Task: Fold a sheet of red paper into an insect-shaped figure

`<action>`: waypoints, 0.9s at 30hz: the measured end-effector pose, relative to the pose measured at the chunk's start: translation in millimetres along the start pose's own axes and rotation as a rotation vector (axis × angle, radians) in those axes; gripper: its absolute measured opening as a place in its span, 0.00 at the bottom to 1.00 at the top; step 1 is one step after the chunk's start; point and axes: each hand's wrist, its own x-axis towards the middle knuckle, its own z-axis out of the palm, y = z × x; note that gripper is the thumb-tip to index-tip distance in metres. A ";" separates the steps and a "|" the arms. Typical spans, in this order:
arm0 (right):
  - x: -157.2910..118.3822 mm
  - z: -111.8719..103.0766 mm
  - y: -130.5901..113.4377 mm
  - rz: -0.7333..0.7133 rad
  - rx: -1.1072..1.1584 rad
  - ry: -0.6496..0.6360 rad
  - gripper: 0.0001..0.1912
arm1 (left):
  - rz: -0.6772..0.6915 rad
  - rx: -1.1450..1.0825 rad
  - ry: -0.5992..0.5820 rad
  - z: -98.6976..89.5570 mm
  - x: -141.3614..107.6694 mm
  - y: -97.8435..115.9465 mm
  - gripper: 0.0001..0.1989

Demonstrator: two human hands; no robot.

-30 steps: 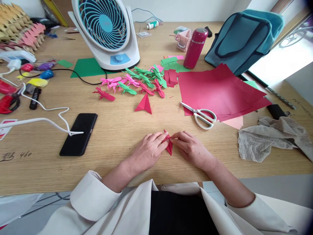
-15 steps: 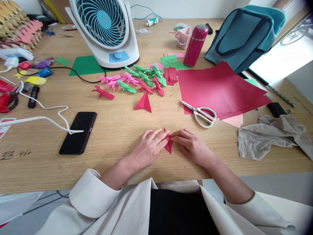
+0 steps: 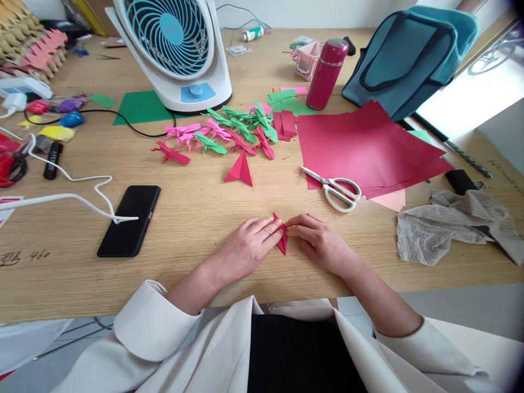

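A small folded red paper piece (image 3: 281, 246) lies on the table between my hands, pointed at both ends. My left hand (image 3: 250, 244) rests flat with its fingers stretched over the paper's left side, pressing it down. My right hand (image 3: 323, 240) pinches the paper's right edge between thumb and forefinger; the fingertips partly cover the folds. Farther off lies a red folded triangle (image 3: 240, 170). Behind it are several folded paper figures (image 3: 245, 128) in green, pink and red. White-handled scissors (image 3: 333, 188) lie to the right of the triangle.
Large red paper sheets (image 3: 360, 147) lie at right, near a magenta bottle (image 3: 325, 76) and a teal bag (image 3: 409, 60). A fan (image 3: 200, 95) stands at the back. On the left is a black phone (image 3: 130, 221) with a white cable across it. A crumpled cloth (image 3: 426, 232) lies at far right.
The view has shifted very slightly. Both hands stay on the folded red paper in nearly the same pose.
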 end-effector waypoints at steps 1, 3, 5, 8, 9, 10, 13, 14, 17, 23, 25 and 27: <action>0.4 -0.1 -0.2 0.006 0.010 0.004 0.17 | 0.000 -0.002 0.005 0.5 -0.2 -0.2 0.22; 1.5 -0.2 -0.7 0.025 0.022 0.014 0.17 | 0.001 -0.009 0.016 2.0 -0.7 -0.9 0.22; 2.9 0.3 -0.9 0.049 0.020 0.022 0.17 | 0.004 -0.015 0.019 3.6 -1.3 -1.5 0.21; 4.4 1.8 0.0 0.059 0.011 0.024 0.18 | 0.009 -0.015 0.020 4.7 -2.1 -2.1 0.20; 4.7 2.3 0.6 0.056 0.012 0.022 0.18 | 0.011 -0.014 0.021 4.7 -2.3 -2.3 0.20; 4.9 2.8 1.1 0.052 0.015 0.021 0.19 | 0.012 -0.015 0.024 4.6 -2.5 -2.4 0.20; 5.1 3.6 2.3 0.048 0.026 0.028 0.20 | 0.012 -0.026 0.033 4.2 -2.6 -2.9 0.20; 5.3 3.8 2.5 0.048 0.029 0.033 0.20 | 0.010 -0.033 0.036 4.2 -2.5 -3.2 0.20; 5.9 4.4 2.8 0.047 0.038 0.050 0.19 | 0.002 -0.049 0.037 4.1 -2.3 -4.2 0.20; 6.3 4.4 2.9 0.041 0.059 0.068 0.19 | 0.004 -0.043 0.011 3.9 -2.6 -5.5 0.22; 6.4 3.8 2.7 0.038 0.059 0.072 0.19 | 0.008 -0.035 0.000 3.7 -2.8 -5.5 0.22; 6.6 3.4 2.5 0.035 0.057 0.071 0.19 | 0.012 -0.026 -0.012 3.3 -3.0 -5.5 0.22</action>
